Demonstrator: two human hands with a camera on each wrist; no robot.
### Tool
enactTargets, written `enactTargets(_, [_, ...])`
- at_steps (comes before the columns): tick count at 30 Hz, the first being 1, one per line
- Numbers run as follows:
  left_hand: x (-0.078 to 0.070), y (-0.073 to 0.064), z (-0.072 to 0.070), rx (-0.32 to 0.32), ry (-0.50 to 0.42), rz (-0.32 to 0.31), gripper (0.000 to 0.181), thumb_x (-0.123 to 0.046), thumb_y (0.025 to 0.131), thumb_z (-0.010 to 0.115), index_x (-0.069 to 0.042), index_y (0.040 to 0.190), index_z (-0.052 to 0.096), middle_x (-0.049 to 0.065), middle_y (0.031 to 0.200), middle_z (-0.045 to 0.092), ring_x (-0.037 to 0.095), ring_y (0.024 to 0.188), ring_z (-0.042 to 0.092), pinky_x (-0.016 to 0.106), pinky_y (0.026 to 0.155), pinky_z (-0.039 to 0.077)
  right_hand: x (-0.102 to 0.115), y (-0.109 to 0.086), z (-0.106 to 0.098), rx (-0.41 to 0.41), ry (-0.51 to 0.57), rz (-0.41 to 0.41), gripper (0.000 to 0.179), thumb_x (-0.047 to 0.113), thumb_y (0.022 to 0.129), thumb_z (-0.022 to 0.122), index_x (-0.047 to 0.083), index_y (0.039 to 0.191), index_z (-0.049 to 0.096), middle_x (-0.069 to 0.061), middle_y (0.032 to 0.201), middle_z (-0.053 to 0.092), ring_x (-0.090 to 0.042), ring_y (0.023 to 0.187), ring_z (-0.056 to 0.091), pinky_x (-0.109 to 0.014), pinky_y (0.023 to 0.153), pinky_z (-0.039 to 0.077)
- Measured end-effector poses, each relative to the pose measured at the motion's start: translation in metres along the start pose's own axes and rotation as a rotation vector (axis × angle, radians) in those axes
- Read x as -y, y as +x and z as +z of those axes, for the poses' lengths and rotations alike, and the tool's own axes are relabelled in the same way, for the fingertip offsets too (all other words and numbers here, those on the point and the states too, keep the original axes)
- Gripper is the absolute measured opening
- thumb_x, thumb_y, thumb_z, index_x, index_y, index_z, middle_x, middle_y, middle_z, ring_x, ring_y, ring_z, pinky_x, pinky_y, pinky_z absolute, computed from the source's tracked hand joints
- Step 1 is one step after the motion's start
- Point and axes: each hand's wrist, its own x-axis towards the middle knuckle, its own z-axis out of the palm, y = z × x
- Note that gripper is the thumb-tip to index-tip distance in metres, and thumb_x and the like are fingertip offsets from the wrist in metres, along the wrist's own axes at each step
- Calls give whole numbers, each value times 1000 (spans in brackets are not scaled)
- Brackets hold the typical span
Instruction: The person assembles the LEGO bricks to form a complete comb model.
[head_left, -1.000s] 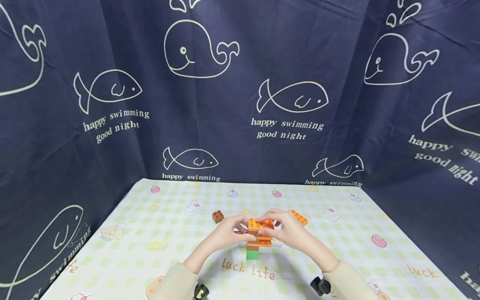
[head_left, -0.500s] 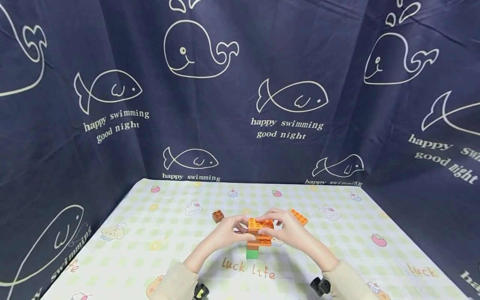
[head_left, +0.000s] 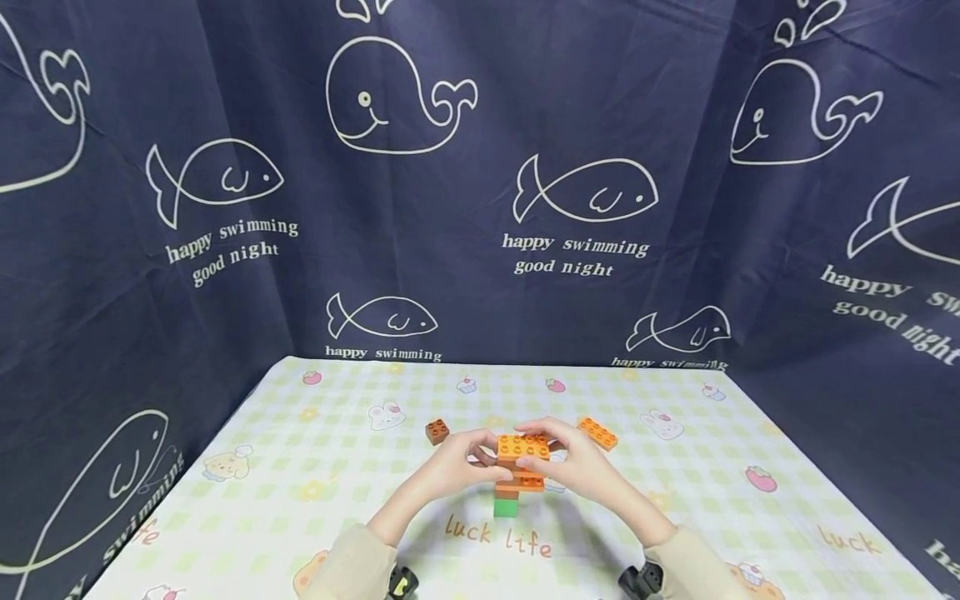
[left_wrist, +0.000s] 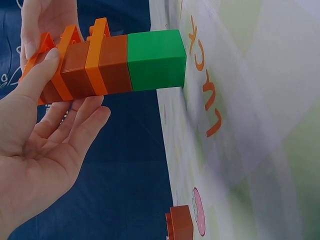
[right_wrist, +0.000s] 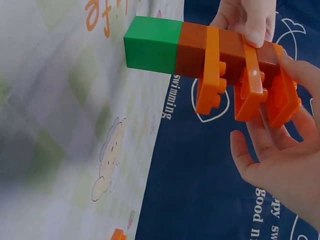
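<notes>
The left hand (head_left: 453, 462) grasps the tower (left_wrist: 112, 62) from the left, its thumb laid on the near face of the upper layers. The right hand (head_left: 576, 457) holds the same upper part from the right, thumb in front. (The other fingers pass partly behind, so how firmly they press is hard to tell.) The tower stands upright on the worktop (head_left: 247, 533), roughly midway between its left and right edges, the green block (head_left: 506, 507) at its foot resting on the cloth (head_left: 352, 467).

The risk, I judge, lies in that narrow foot: the orange plates (right_wrist: 211, 70) all jut out to the right, so pressing on the overhang could tip the tower or pry a joint apart. Uneven squeezing might also twist the upper layers loose.

Brown blocks (left_wrist: 76, 69) alternate with those thin plates, all apparently smooth, glossy hard plastic with crisp edges; round studs (head_left: 528, 448) cover the top.

Farther out, a loose block (head_left: 437, 431), brown and squarish, lies between the tower and the far-left corner; a loose plate (head_left: 597, 432), orange and oblong, lies towards the far-right corner. The cloth is pale green check with printed rabbits and strawberries. Past the far edge hangs a creased dark blue curtain (head_left: 472, 242) with white fish and whales.
</notes>
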Motion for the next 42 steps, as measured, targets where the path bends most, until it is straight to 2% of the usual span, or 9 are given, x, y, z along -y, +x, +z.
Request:
enactTargets(5, [-1,-1,0,-1,9,1,30,-39,69,70,-21,90,58,-8,90,62,2,76,59,16,67,49,6,-1,0,2,35,73,51,32,72,69,17,118,52,5,102,59,-11,91,54,-27,80,47])
enactTargets(10, [-2,-1,-1,-1,8,-2,28,-38,69,70,-22,89,58,-8,89,62,2,76,59,16,68,49,26,-2,-3,25,86,156,46,24,72,71,14,112,54,-2,105,59,-17,92,56,-28,79,47])
enactTargets(14, [-2,-2,0,1,-13,-10,29,-38,69,71,-21,89,58,-8,90,62,3,76,59,16,67,49,31,-3,-2,50,115,213,41,25,71,71,12,107,55,-2,100,60,-15,88,57,-26,75,46])
enactTargets(20, [-2,-2,1,3,-18,-16,28,-37,69,71,-21,89,59,-7,89,63,3,75,60,16,67,49,27,-3,3,57,165,256,38,23,71,72,11,104,56,-1,97,62,-9,84,57,-24,72,48])
enactTargets(31, [-3,0,0,10,-22,-16,29,-36,69,71,-21,91,60,-7,90,63,4,76,60,16,68,49,23,-2,5,68,265,307,40,22,72,71,7,105,54,-6,97,61,-11,82,59,-20,70,50])
enactTargets(37, [-2,-1,0,21,-46,-9,31,-36,70,70,-19,94,60,-7,93,62,5,81,59,16,74,49,5,-2,10,67,284,292,37,24,72,71,9,102,56,-6,94,62,-9,80,58,-20,70,50])
enactTargets(42, [0,-1,-2,23,-38,14,35,-41,70,68,-21,97,61,-10,94,62,5,83,59,23,80,50,-10,-2,16,70,286,285,39,29,72,70,11,104,57,-4,95,62,-10,82,59,-20,72,50])
